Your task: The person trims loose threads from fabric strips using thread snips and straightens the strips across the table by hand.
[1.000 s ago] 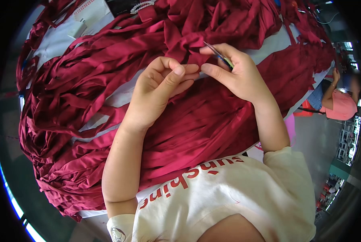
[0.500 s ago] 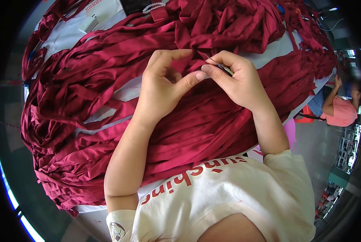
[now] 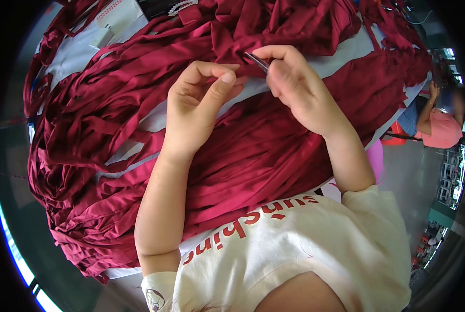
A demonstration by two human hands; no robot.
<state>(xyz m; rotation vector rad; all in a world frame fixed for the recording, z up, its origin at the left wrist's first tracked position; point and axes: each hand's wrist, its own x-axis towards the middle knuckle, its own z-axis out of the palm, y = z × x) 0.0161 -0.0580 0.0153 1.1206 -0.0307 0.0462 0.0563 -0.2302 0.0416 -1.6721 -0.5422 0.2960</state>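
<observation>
Long dark red fabric strips [image 3: 243, 156] lie heaped over a white-covered table. Above them, left of centre, my left hand [image 3: 204, 99] has its thumb and forefinger pressed together; whatever is between them is too small to make out. My right hand [image 3: 295, 86] is closed around a small pointed metal tool [image 3: 258, 61], perhaps snips or tweezers, its tip pointing up and left over the red fabric. A gap separates the two hands.
At the top left are a white box [image 3: 101, 39], a paper with red marks [image 3: 119, 13] and a string of white beads [image 3: 183, 6]. A person in a pink top [image 3: 443, 127] sits at the far right. Something pink [image 3: 375, 158] hangs near the table edge.
My left hand has gone from thumb and forefinger apart to pinched together. My right hand has moved up and away from it, turning the tool.
</observation>
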